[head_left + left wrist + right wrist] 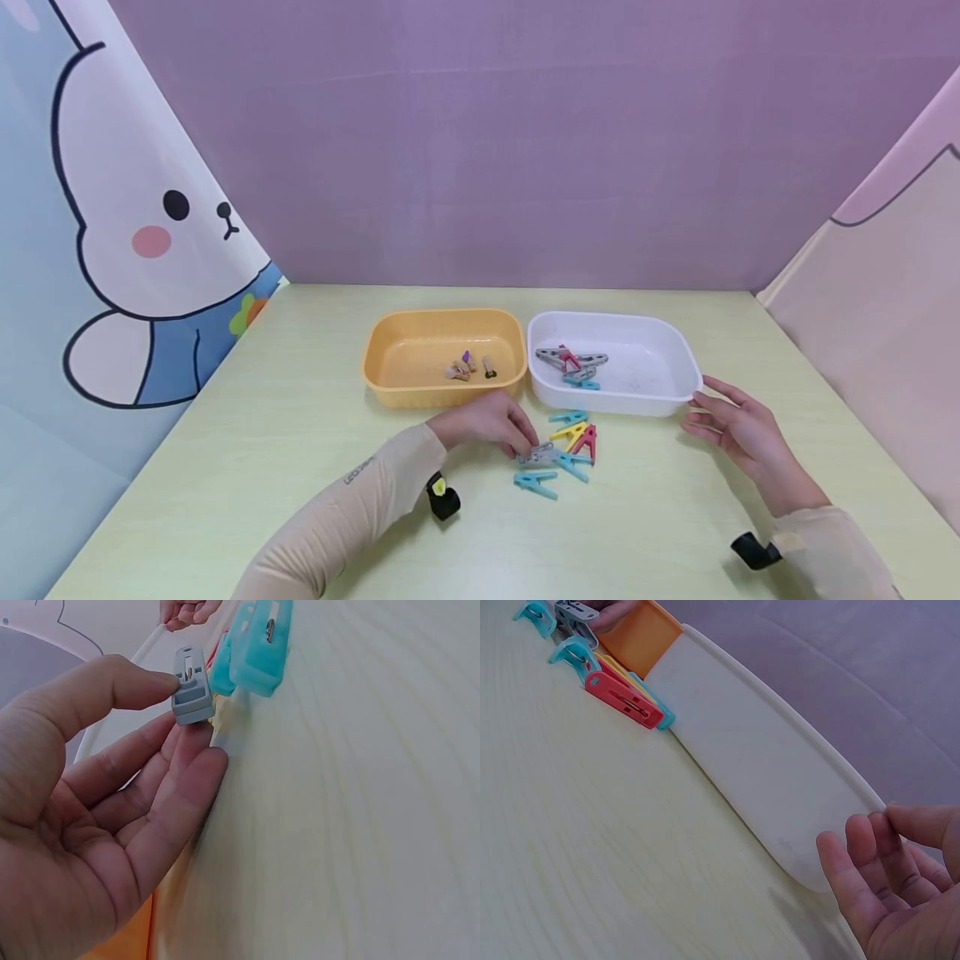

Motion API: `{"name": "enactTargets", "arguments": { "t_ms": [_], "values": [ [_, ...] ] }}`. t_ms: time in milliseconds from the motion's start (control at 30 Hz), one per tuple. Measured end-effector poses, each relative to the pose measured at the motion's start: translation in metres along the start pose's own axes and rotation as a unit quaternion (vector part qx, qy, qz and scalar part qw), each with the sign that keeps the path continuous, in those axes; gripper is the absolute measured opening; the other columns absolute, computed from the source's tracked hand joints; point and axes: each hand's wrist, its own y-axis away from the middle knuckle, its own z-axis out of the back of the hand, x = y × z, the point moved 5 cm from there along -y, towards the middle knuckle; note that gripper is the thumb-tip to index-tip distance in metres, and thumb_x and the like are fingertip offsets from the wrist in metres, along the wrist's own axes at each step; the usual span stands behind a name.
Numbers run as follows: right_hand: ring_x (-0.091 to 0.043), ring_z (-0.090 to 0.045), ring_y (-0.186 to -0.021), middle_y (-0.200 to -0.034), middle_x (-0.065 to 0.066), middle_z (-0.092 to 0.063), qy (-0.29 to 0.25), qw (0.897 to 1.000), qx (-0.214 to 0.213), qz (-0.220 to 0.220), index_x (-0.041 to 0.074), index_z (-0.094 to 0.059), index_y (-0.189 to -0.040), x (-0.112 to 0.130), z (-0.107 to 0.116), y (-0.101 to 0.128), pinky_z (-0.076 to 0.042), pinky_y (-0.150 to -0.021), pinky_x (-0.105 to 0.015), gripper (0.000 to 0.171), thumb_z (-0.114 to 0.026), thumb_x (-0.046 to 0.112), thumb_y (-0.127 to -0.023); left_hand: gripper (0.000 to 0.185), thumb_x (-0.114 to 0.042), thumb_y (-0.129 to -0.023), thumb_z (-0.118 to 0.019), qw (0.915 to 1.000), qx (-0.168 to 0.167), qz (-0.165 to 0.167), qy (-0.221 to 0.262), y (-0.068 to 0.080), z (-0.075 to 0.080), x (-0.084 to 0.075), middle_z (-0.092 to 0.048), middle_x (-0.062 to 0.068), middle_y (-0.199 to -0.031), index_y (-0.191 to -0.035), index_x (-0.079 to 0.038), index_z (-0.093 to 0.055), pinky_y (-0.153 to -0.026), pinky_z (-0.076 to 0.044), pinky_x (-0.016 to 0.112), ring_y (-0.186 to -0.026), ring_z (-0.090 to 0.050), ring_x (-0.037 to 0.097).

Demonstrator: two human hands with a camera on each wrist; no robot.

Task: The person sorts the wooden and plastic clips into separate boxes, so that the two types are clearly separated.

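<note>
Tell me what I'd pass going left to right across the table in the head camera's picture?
Orange tray → left hand pinching a grey clip → loose pile of coloured clips → white tray → right hand at the white tray's right end.

The head view looks forward and down over the whole surface (300,467). Each wrist view sits low and close, skimming it. All three share the clips (558,454) and white tray (615,404).

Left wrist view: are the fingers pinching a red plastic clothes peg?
No, the left hand pinches a grey plastic clothes peg between thumb and fingers.
</note>
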Motion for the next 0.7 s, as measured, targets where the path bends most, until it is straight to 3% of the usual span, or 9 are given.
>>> {"name": "enactTargets", "arguments": {
  "t_ms": [433,700],
  "values": [
    [-0.018,-0.071,-0.074,-0.089,-0.007,-0.072,-0.004,1.000,-0.002,-0.001,0.019,-0.073,-0.108,0.001,-0.003,0.001,-0.062,-0.074,-0.037,0.032,-0.053,-0.005,-0.100,0.013,-0.008,-0.081,-0.079,0.9999,0.006,-0.013,0.003,0.000,0.004,-0.002,-0.075,-0.001,-0.085,-0.094,-0.010,-0.078,-0.072,-0.058,0.027,-0.077,-0.070,0.016],
    [-0.019,-0.072,-0.074,-0.089,-0.007,-0.072,-0.006,1.000,0.000,0.000,0.018,-0.072,-0.109,0.001,-0.002,0.001,-0.062,-0.074,-0.037,0.030,-0.055,-0.004,-0.099,0.013,-0.011,-0.082,-0.077,0.9988,0.026,-0.035,0.021,0.006,0.006,-0.019,-0.075,-0.001,-0.090,-0.095,-0.010,-0.079,-0.075,-0.059,0.028,-0.081,-0.070,0.015]
  ]
}}
